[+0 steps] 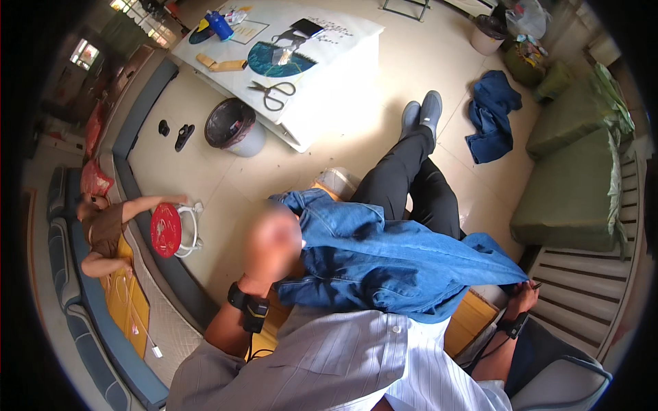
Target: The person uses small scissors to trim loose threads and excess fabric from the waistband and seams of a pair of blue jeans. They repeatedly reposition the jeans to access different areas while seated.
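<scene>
Head view, lower middle of the frame: from where I stand, the blue denim garment (384, 253) lies bunched over the seated person's lap, one end drawn out to a narrow tip toward the right. The way to handle this well, I'd say, is to keep that stretch lightly taut, ease the folds flat with the other palm, and avoid dragging the cloth off the knees. The right hand (523, 300), at the right of the frame, has its fingers closed on the tapered tip, so most of the denim lies to its left; a small dark point (537, 285) pokes out past the fingers, too tiny to name. The left hand (274, 240) sits at the garment's left edge, but it's blurred, and I can't tell how open it is or whether it grips any cloth.
</scene>
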